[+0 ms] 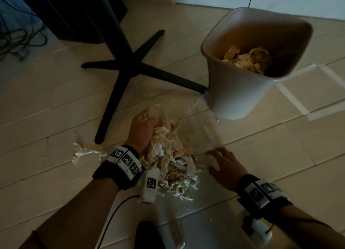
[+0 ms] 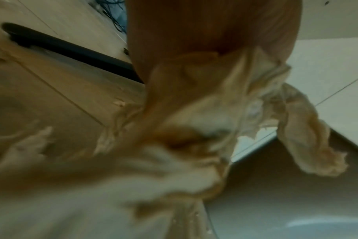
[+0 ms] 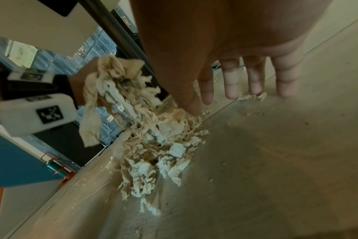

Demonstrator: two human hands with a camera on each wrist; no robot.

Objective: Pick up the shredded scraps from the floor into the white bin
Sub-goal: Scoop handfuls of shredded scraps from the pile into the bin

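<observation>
A heap of beige and white shredded scraps point(image 1: 175, 161) lies on the tiled floor in front of me. My left hand point(image 1: 143, 129) grips a bunch of these scraps point(image 2: 225, 100) at the heap's far left side, lifted a little above the pile point(image 3: 159, 145). My right hand point(image 1: 222, 164) hovers just right of the heap, palm down, fingers point(image 3: 231, 80) straight and spread, holding nothing. The white bin point(image 1: 233, 91) stands at the upper right with scraps point(image 1: 248, 60) inside it.
A black cross-shaped table base point(image 1: 130, 65) stands left of the bin, one leg ending by the bin's foot. More small scraps point(image 1: 82, 153) lie left of my left wrist. Cables point(image 1: 16, 41) trail at the far left. White tape lines point(image 1: 293, 99) mark the floor to the right.
</observation>
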